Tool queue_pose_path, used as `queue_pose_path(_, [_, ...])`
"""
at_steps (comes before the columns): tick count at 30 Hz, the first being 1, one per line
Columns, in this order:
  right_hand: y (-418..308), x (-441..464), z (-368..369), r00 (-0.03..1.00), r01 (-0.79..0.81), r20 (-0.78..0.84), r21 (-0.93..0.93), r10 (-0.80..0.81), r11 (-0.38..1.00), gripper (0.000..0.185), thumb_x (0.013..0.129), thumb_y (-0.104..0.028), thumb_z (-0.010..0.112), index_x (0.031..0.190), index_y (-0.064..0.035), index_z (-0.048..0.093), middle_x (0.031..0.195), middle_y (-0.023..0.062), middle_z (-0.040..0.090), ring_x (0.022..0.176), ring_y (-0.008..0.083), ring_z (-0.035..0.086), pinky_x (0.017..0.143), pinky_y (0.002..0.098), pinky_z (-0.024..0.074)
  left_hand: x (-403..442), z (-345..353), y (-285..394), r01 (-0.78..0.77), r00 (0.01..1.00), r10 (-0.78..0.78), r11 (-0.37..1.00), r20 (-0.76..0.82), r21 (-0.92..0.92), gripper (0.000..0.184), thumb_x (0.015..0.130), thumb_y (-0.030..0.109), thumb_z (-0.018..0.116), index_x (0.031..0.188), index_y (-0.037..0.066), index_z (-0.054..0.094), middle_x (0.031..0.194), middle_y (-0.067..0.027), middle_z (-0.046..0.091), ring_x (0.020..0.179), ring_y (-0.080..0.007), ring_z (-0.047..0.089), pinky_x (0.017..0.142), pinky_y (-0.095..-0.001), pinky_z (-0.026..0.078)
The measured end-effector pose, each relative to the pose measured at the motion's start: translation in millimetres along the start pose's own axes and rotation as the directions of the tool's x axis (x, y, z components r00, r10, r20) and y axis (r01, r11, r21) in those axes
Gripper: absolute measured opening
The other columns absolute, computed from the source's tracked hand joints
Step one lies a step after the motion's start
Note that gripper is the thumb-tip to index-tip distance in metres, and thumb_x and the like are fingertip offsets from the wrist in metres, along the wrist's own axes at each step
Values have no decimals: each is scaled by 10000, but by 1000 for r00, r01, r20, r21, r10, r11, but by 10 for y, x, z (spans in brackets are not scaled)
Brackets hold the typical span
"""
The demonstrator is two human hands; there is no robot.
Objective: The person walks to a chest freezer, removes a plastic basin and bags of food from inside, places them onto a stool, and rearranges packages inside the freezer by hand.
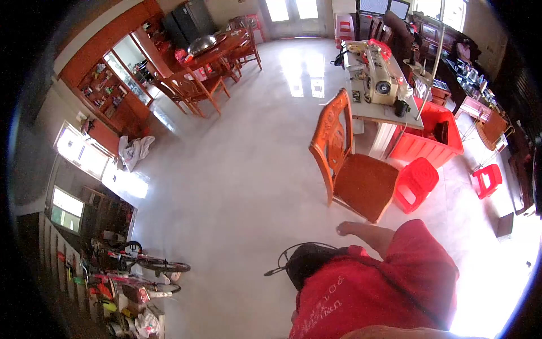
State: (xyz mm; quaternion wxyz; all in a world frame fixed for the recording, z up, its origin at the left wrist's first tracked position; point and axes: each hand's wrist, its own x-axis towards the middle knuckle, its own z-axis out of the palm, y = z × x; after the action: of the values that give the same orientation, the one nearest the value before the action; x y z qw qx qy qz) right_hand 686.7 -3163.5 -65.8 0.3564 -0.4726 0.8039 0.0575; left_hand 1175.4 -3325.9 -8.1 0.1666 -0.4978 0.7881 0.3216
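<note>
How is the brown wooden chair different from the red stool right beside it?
The wooden chair has a tall carved back, but the red stool has no back. The wooden chair is orangey brown; the red stool is bright red. The wooden chair looks bigger than the red stool. Both are on the pale floor.

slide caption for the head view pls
Carved orange-brown wooden chair beside a red plastic stool, near a cream sewing machine.

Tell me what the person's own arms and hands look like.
A loose, plain red short sleeve covers the upper right arm, matching the red shirt with pale lettering. The right hand looks ungloved, its details too small to tell; the left hand isn't visible.
</note>
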Motion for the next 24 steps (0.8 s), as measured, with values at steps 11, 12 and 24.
queue_pose_path(11, [-1206, 1606, -2450, 974, 172, -184, 217, -133, 961, 254, 804, -210, 451, 968, -100, 611, 976, 142, 627, 904, 343, 596, 740, 474, 477, 1853, -1332, 173, -29, 998, 32, 998, 53, -47, 215, 802, 192, 484, 916, 55, 605, 910, -134, 597, 833, -319, 600, 698, -428, 497])
queue_pose_path(12, [-1357, 1597, -2600, 970, 178, -212, 289, -119, 940, 257, 807, -209, 446, 973, -97, 608, 981, 149, 624, 907, 351, 593, 744, 479, 473, 2041, -1469, 131, -35, 997, 37, 999, 64, -37, 216, 803, 192, 484, 919, 55, 604, 912, -134, 597, 834, -320, 600, 699, -429, 497])
queue_pose_path(24, [-698, 2077, -1278, 970, -231, 91, 66, 225, 971, 201, 654, -158, 560, 775, -52, 680, 782, 153, 650, 659, 286, 626, 601, 384, 504, 4474, -3942, -370, -137, 983, 91, 940, 157, 312, 228, 809, 194, 483, 948, 54, 599, 938, -132, 596, 851, -326, 596, 711, -432, 494])
